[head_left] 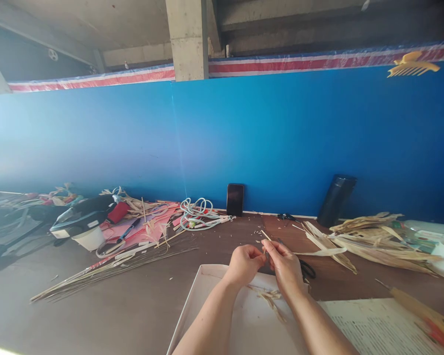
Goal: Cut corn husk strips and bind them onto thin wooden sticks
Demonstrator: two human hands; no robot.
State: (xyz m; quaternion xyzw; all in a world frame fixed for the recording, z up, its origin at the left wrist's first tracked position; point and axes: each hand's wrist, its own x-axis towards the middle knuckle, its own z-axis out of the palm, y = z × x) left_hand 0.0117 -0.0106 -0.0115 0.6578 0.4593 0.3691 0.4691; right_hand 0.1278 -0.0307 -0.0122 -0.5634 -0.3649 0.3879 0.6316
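Above a shallow white box (196, 301), my two hands are close together with their fingers pinched. A thin straw-coloured stick (266, 236) sticks up from the fingers of my right hand (286, 271). My left hand (244, 266) is closed just beside it, thumb and fingertips together; whatever is between them is too small to make out. Scraps of dried husk (272, 298) lie inside the box under my hands. Black scissor handles (308, 269) show behind my right wrist, the rest of them mostly hidden.
Dried corn husks (381, 246) and a black bottle (336, 199) are at the right, near a printed sheet (362, 320). A phone (235, 199) leans on the blue wall (281, 138). Leftward lie a coiled pale cable (198, 214), thin wires (114, 271) and a white cup (89, 239).
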